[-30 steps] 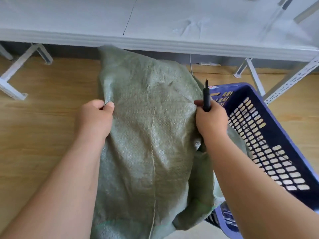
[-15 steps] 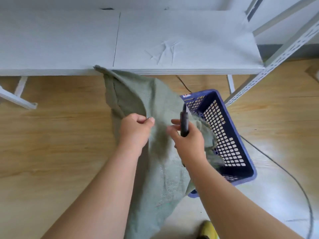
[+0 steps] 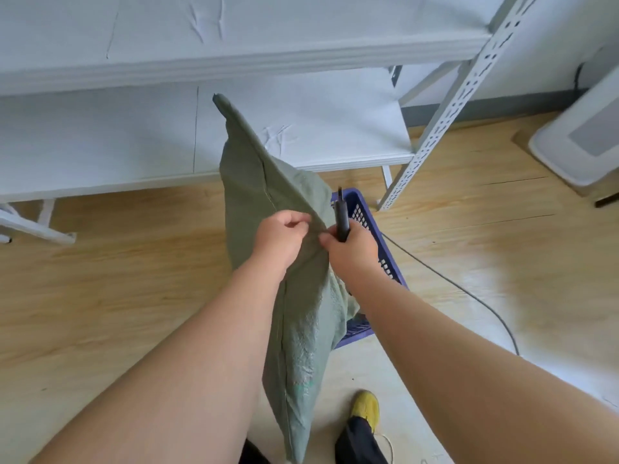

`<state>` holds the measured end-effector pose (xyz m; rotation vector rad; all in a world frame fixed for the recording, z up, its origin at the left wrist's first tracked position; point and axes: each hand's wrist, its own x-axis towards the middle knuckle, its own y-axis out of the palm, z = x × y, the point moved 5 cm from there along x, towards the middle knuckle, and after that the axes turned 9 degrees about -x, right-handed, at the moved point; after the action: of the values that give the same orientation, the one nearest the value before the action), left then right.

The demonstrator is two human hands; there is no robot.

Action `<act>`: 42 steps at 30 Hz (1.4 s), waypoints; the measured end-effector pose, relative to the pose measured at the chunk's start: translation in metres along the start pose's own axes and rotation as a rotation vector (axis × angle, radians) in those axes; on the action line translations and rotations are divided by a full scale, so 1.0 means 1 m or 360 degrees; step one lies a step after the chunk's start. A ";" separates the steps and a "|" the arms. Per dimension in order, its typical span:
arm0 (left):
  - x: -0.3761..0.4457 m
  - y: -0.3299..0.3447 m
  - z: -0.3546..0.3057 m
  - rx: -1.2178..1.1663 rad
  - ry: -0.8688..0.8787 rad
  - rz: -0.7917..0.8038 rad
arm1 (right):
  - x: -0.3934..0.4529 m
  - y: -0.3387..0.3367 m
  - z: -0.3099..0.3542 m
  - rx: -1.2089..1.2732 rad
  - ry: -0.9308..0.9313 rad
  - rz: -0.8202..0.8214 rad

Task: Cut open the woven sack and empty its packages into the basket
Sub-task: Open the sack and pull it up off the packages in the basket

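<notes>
The green woven sack (image 3: 294,262) is held up off the wooden floor (image 3: 117,279), stretched lengthwise from a pointed upper corner in front of the white shelving unit (image 3: 301,55) down to a lower end between the person's legs; a stitched seam runs along its length. The left hand (image 3: 279,234) grips the sack at mid-length, fingers curled round a bunched fold of the fabric; the right hand (image 3: 351,244) sits just beside it on the other side of the same fold, fingers curled round a black cutter (image 3: 342,216) whose tip points upward; its thumb presses the fabric, though whether it also pinches the sack cannot be told. The two hands are close together, nearly touching.

The blue basket (image 3: 388,262) stands on the floor directly behind and to the right of the sack, its perforated wall partly hidden by the fabric and the right forearm; its contents cannot be seen. A dark cable (image 3: 469,293) runs across the floor to the right of the basket; a white appliance (image 3: 582,145) stands at the far right; a yellow shoe (image 3: 366,408) shows below the sack.
</notes>
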<state>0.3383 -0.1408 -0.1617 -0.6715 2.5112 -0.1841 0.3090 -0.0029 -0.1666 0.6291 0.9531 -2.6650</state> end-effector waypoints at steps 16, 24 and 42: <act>-0.106 0.064 0.021 -0.0285 -0.0877 -0.0058 | -0.013 -0.126 0.056 -0.0284 -0.0459 0.0273; -0.107 0.068 -0.050 -0.1104 -0.0761 0.0032 | -0.014 -0.154 0.088 -0.0654 -0.0606 0.0124; -0.089 0.074 -0.118 -0.1016 -0.0610 0.0464 | -0.027 -0.168 0.072 -0.0334 -0.0219 0.0611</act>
<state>0.3101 -0.0328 -0.0400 -0.4977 2.2361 0.8032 0.2495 0.0794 -0.0124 0.5140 0.9481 -2.2070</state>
